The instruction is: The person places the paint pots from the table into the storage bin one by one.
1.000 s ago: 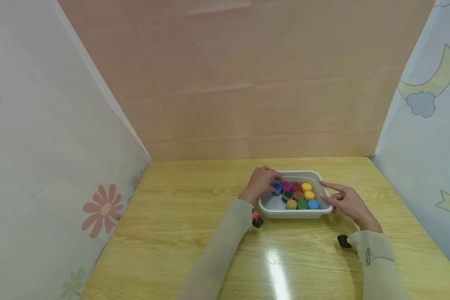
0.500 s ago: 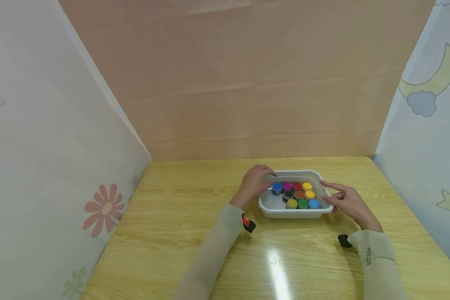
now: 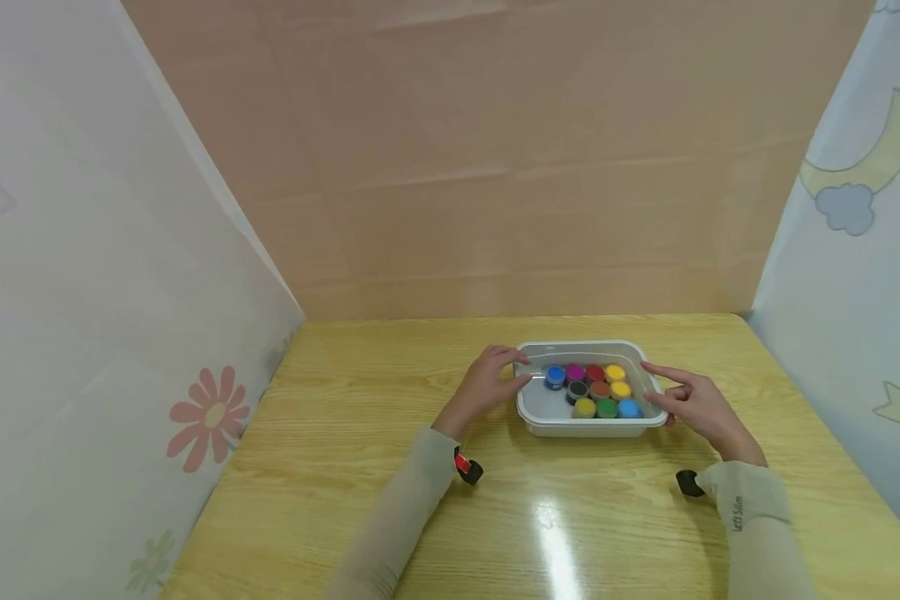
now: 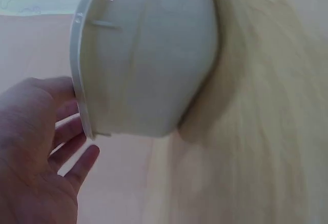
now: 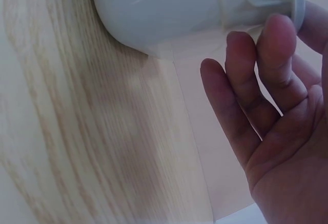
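Note:
A white plastic tub [image 3: 592, 422] stands on the table with several small round paint pots in it. Among these are a blue pot [image 3: 555, 378], a purple pot [image 3: 574, 373], a black pot [image 3: 578, 390] and a green pot [image 3: 607, 408]. My left hand [image 3: 486, 388] is at the tub's left rim, fingers and thumb spread apart with nothing held. In the left wrist view its fingers lie beside the tub's rim [image 4: 78, 65]; contact is hard to tell. My right hand [image 3: 699, 408] grips the right rim, some fingers below its outer side [image 5: 277, 44].
The wooden table [image 3: 360, 467] extends in front of the tub and to its left. A brown paper backdrop [image 3: 495, 167] rises behind it. Patterned white walls stand at left [image 3: 82, 250] and right [image 3: 855, 300].
My left hand has let go of the blue pot inside the tub and drawn back leftward to the rim. The blue pot stays beside the purple one. My right hand has kept its place.

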`<action>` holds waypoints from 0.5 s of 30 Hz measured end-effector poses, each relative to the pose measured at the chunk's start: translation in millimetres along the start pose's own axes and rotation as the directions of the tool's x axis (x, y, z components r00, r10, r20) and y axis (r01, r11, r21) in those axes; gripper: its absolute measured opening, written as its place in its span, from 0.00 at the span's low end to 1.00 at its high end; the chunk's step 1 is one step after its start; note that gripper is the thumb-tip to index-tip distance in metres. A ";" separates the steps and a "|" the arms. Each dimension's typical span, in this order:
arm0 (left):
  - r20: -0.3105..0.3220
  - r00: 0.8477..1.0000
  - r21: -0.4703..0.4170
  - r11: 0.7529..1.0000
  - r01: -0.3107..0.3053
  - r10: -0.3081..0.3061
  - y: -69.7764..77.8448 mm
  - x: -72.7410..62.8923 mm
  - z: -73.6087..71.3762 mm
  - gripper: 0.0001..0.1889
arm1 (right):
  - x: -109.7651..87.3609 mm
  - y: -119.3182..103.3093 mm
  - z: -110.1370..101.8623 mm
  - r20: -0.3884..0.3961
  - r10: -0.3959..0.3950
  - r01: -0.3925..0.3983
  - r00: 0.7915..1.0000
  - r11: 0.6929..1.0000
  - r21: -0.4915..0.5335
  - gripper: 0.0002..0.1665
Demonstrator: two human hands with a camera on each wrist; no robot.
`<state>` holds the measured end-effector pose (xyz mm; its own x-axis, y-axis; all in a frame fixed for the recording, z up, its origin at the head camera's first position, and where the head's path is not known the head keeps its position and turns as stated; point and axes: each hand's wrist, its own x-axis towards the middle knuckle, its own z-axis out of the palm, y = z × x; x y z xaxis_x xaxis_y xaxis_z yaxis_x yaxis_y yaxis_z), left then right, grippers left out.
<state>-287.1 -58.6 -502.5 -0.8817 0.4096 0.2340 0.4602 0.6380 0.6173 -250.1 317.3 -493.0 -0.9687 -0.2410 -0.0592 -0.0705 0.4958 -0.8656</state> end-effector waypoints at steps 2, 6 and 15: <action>0.008 1.000 -0.028 1.000 -0.007 0.007 -4.1 -3.2 -0.9 0.16 | 0.3 0.1 0.6 -0.006 0.003 -0.003 1.000 1.000 -0.001 0.38; 0.020 1.000 -0.088 0.996 -0.007 0.009 -7.6 -6.4 -1.8 0.19 | 0.3 0.5 1.3 -0.011 -0.002 0.002 1.000 1.000 -0.001 0.38; 0.030 0.999 -0.106 0.994 0.022 -0.019 -9.5 -7.2 -1.0 0.21 | -0.5 0.0 2.1 -0.005 -0.004 0.004 1.000 1.000 -0.027 0.39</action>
<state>-285.2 -68.3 -509.2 -0.8868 0.4167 0.1998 0.4272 0.5741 0.6985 -249.1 315.6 -494.0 -0.9697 -0.2386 -0.0528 -0.0809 0.5175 -0.8518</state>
